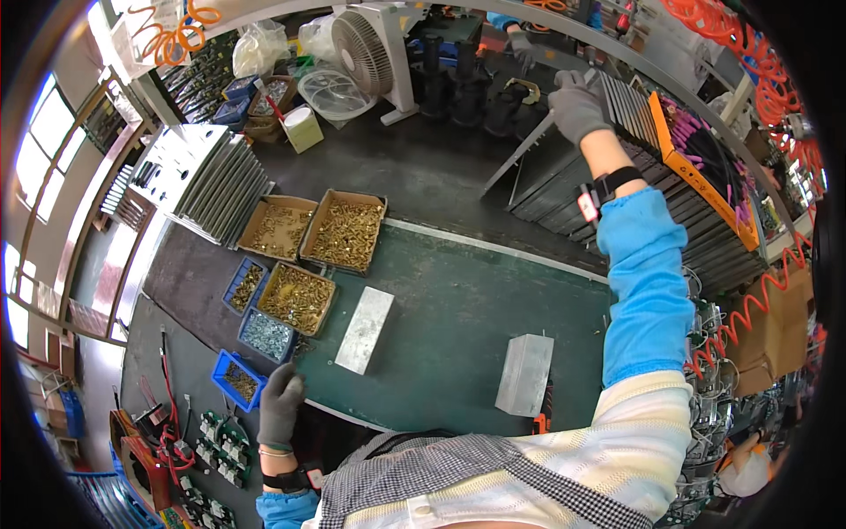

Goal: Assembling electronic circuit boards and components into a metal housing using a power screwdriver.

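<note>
My right hand (pixel 579 108), in a grey glove, reaches out to the far right. Its fingers curl over the upper end of a dark metal panel (pixel 522 152) with a light edge, tilted beside a stack of similar panels (pixel 564 189). My left hand (pixel 281 408), gloved too, is closed at the near left, next to a small blue bin (pixel 236 381) of screws; whatever its fingers may hold is hidden. Between the hands, two silvery metal blocks (pixel 365 331) (pixel 525 375) rest apart on the green work surface (pixel 441 300).
Open boxes of brass-coloured parts (pixel 344 231) and a bin of silvery screws (pixel 266 335) stand left of the blocks. Stacked metal plates (pixel 203 181), circuit boards (pixel 222 448) and a fan (pixel 363 53) lie beyond. An orange-edged box (pixel 705 172) tops the right stack. Another person's gloved hand (pixel 522 48) shows at the back.
</note>
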Demonstrator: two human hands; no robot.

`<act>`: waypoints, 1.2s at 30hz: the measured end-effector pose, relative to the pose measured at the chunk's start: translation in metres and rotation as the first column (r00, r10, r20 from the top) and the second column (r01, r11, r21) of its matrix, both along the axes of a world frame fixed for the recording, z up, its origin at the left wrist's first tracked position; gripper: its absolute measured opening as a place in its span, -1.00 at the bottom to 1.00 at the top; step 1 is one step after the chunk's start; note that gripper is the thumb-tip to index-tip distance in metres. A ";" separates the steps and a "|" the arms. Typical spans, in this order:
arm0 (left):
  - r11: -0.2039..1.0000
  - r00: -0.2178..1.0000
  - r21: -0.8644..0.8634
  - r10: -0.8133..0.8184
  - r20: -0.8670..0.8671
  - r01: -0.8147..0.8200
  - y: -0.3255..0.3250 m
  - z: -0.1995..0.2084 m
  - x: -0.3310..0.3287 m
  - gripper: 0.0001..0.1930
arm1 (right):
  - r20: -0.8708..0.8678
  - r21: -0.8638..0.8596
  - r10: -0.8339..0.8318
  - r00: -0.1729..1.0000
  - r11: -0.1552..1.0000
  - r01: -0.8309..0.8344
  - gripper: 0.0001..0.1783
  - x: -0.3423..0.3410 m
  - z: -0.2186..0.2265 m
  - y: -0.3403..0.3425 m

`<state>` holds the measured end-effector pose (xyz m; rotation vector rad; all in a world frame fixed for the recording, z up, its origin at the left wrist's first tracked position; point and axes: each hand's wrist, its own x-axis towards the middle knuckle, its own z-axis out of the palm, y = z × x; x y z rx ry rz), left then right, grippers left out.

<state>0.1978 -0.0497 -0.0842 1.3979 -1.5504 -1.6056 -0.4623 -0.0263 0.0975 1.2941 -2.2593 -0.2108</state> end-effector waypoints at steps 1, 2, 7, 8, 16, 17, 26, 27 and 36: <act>0.997 0.997 -0.033 -0.072 0.000 0.072 -0.001 -0.001 -0.003 -0.64 | 0.102 -0.144 -0.015 0.995 0.989 0.029 -0.68 0.002 -0.010 -0.007; 0.996 0.996 -0.019 -0.084 0.003 0.084 -0.001 -0.003 -0.004 -0.63 | 0.156 -0.324 0.040 0.987 0.946 0.013 -0.68 0.006 -0.024 -0.014; 0.999 0.998 0.005 -0.033 0.044 0.033 0.001 -0.006 0.013 -0.63 | 0.186 -0.680 0.136 0.973 0.733 0.028 -0.94 0.004 -0.061 -0.019; 1.000 0.999 0.013 0.007 0.051 -0.008 0.001 -0.006 0.018 -0.63 | 0.226 -0.680 0.141 0.964 0.731 0.053 -0.84 0.005 -0.063 -0.017; 0.996 0.997 0.040 0.072 0.041 -0.074 0.001 -0.013 0.024 -0.63 | 0.218 -0.811 0.051 0.975 0.564 0.152 -0.16 0.039 -0.074 -0.031; 0.998 0.997 0.022 0.063 0.046 -0.064 0.003 -0.014 0.024 -0.64 | 0.199 -0.820 0.056 0.978 0.556 0.135 -0.11 0.042 -0.075 -0.033; 0.998 0.991 0.019 0.062 0.115 -0.065 0.011 -0.017 0.031 -0.62 | 0.788 -0.615 0.179 0.589 0.234 0.753 0.13 0.044 -0.092 -0.046; 0.997 0.993 0.017 0.068 0.099 -0.070 0.010 -0.016 0.033 -0.62 | 0.792 -0.593 0.260 0.553 0.106 0.798 -0.05 0.041 -0.095 -0.046; 0.993 0.992 -0.009 0.115 0.049 -0.114 0.008 -0.015 0.024 -0.66 | 0.756 -0.623 0.018 0.655 0.326 0.711 -0.56 0.006 -0.090 -0.038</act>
